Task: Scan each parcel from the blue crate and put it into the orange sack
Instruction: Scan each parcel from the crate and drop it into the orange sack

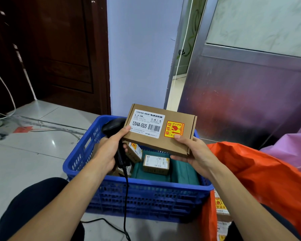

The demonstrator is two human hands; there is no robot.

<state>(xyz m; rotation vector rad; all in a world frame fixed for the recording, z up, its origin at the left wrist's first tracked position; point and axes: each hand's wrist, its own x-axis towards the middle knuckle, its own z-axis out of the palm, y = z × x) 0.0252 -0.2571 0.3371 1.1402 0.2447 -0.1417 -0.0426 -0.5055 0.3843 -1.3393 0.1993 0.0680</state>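
Observation:
A flat brown cardboard parcel point(177, 141) with a white barcode label and a yellow-red fragile sticker is held above the blue crate point(146, 197). My right hand point(193, 153) grips its near right corner, thumb on top and fingers underneath. My left hand point(109, 150) holds a black handheld scanner point(112, 127) by its handle, and its thumb touches the parcel's left edge. Inside the crate lie a few small brown boxes point(155, 164) and a green bag point(182, 173). The orange sack point(261, 174) lies open to the right, with labelled parcels point(221, 209) showing in its mouth.
The scanner's black cable point(125, 206) hangs down over the crate's front and runs across the tiled floor. My dark-clad knees flank the crate. A lilac wall and a metal door panel point(250, 101) stand behind. A pink bag point(288, 148) lies behind the sack.

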